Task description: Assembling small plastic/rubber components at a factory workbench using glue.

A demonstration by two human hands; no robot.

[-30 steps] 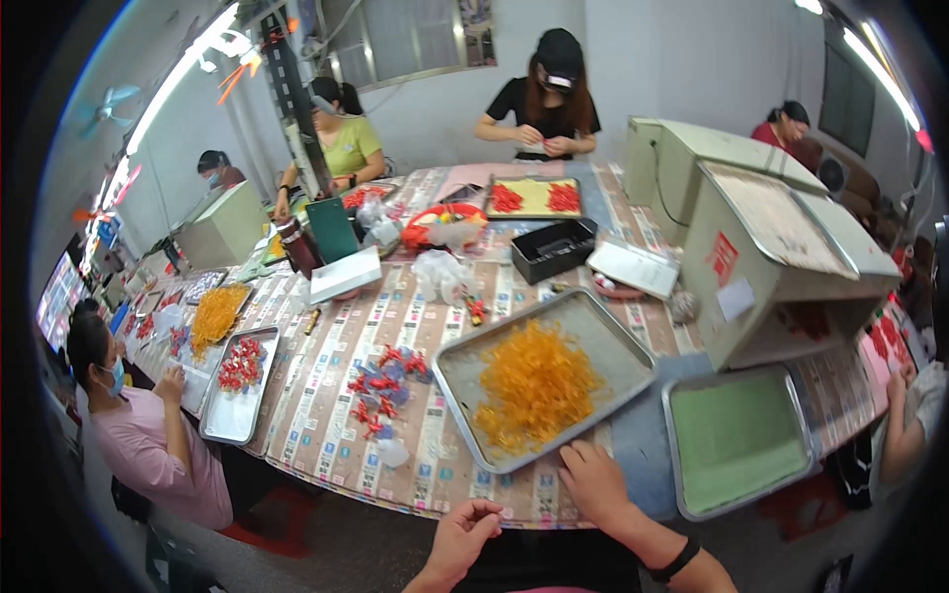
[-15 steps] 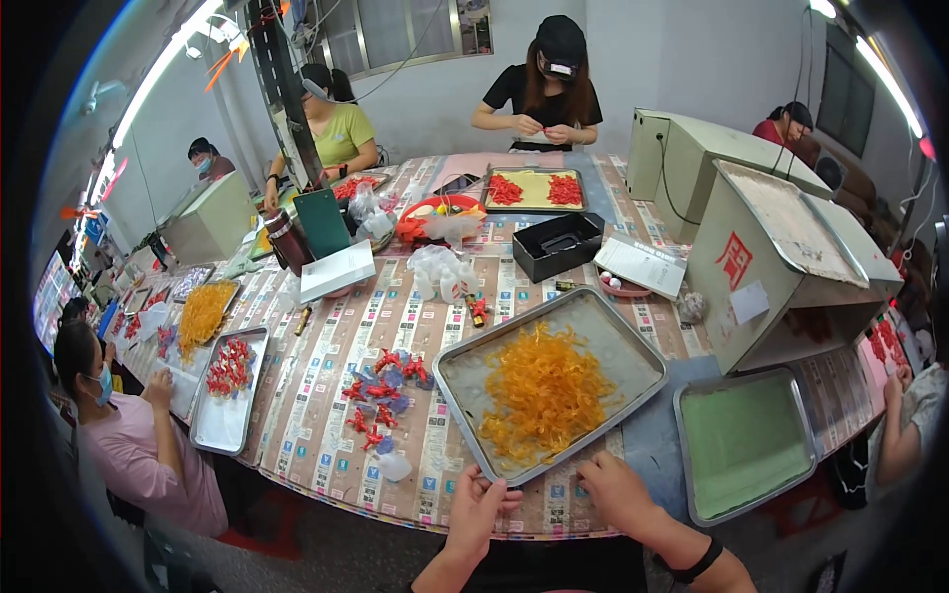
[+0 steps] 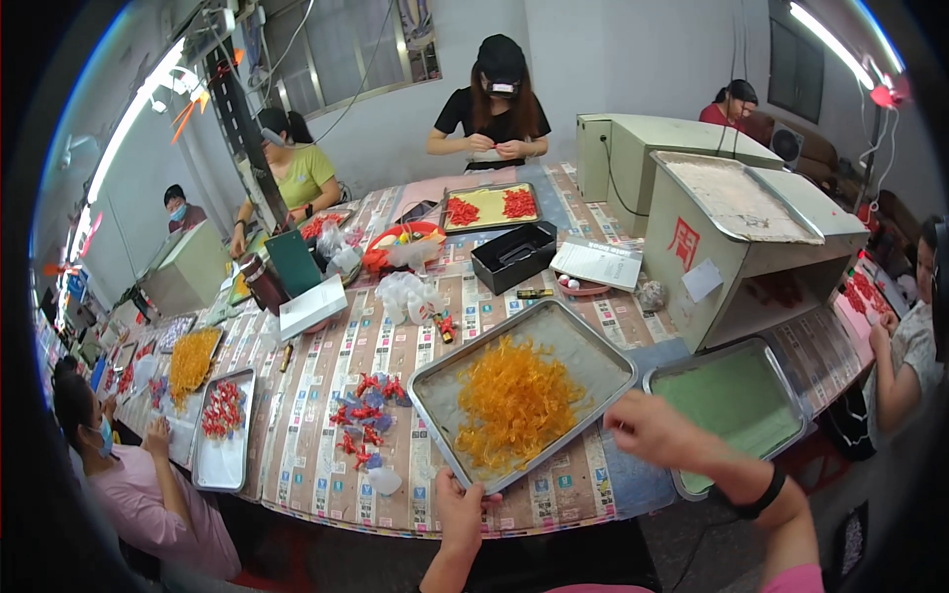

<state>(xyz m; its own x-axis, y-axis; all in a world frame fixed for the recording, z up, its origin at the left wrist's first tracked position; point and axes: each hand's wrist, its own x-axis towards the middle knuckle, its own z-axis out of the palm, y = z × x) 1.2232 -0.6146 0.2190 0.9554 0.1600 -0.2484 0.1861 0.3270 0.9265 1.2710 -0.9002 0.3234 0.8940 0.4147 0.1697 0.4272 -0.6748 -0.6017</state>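
A grey metal tray [image 3: 608,346] lies tilted at an angle on the table before me. On it is a heap of translucent orange-yellow plastic pieces [image 3: 519,400]. My left hand [image 3: 461,514] grips the tray's near corner, thumb at the rim and fingers partly hidden. Just off the tray's right corner is my right hand [image 3: 647,430], its fingers curled in; whether anything is between them is hidden. To the tray's left lies a loose group of small red pieces with bluish-purple parts [image 3: 368,415], with a whitish translucent piece [image 3: 384,481] below.
A green-lined tray [image 3: 727,400] sits under my right forearm, beside a beige metal box [image 3: 692,287]. Beyond my tray are a black bin [image 3: 514,259], white plastic bags [image 3: 407,296] and a tray of red pieces [image 3: 489,210]. Co-workers sit around; a metal tray [image 3: 222,460] stands left.
My right hand has moved up and right, from the tray's near edge to beside its right corner. My left hand stays on the near corner. The whole view has shifted.
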